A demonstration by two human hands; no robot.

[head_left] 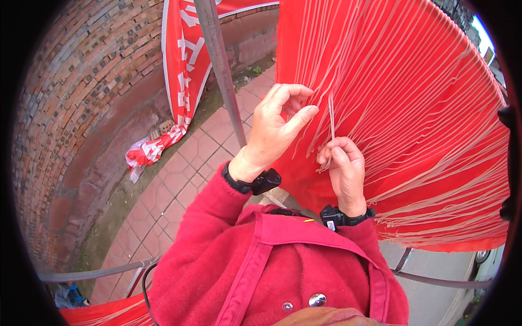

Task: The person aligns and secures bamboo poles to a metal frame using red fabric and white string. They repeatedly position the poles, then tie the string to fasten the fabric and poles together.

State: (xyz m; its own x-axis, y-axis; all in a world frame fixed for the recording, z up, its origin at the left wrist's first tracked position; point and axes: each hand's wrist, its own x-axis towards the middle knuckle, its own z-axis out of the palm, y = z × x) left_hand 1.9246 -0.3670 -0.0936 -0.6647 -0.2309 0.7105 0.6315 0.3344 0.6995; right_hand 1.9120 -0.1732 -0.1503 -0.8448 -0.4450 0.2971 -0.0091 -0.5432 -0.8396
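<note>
Strings (pixel 332 117) are pinched by the right hand (pixel 348 173); the left hand (pixel 274 126) is held finger-parted, apparently empty. Gathering seems underway; steady tension is probably required.

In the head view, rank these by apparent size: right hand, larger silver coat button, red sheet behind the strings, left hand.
Largest to smallest:
1. Red sheet
2. Left hand
3. Right hand
4. Larger silver button

Nearness to the camera may affect the hands' order.
</note>
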